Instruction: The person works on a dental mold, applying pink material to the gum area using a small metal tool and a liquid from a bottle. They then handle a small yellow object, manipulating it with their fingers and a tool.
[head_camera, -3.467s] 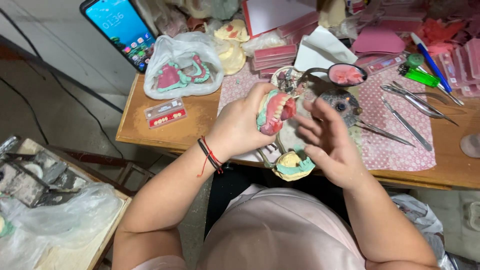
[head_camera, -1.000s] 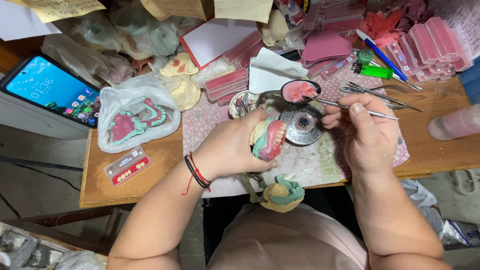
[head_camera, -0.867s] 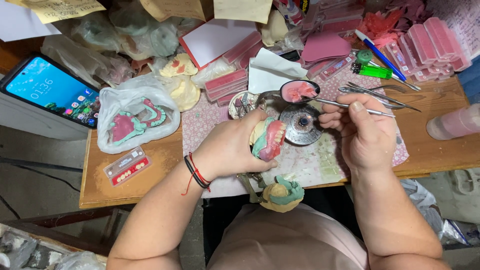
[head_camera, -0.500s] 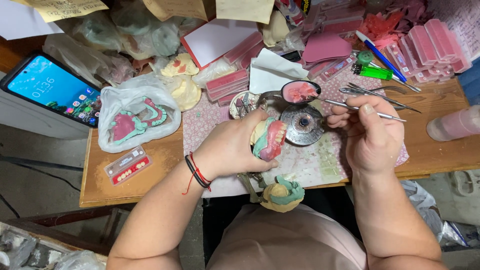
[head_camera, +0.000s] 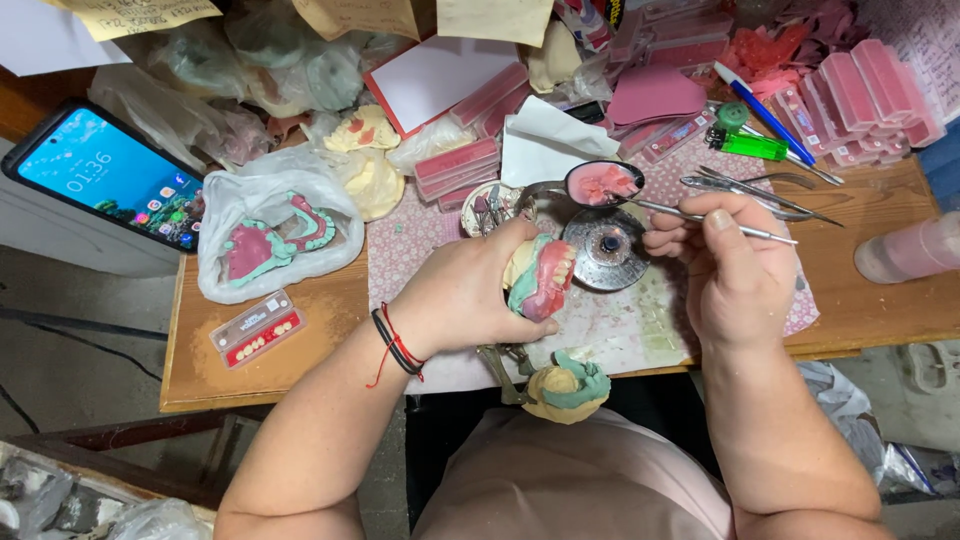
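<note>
My left hand (head_camera: 470, 295) grips a denture model (head_camera: 540, 278) with pink gums, green wax and white teeth, held over the patterned mat (head_camera: 620, 320). My right hand (head_camera: 725, 265) holds a thin metal wax tool (head_camera: 700, 215) whose tip reaches into a small dark spoon of pink wax (head_camera: 603, 184). Below that spoon sits a round metal burner (head_camera: 604, 248). A second model in yellow plaster and green wax (head_camera: 565, 388) lies at the table's near edge, on a metal articulator.
A plastic bag with pink and green denture bases (head_camera: 275, 240) and a small box of teeth (head_camera: 258, 328) lie left. A phone (head_camera: 105, 185) leans at far left. Tweezers (head_camera: 760, 190), a green lighter (head_camera: 745, 145), pink wax sheets (head_camera: 870, 90) and a pink bottle (head_camera: 905, 250) crowd the right.
My right hand has shifted the metal tool's tip left into the spoon of pink wax. The left hand keeps the denture model in the same place.
</note>
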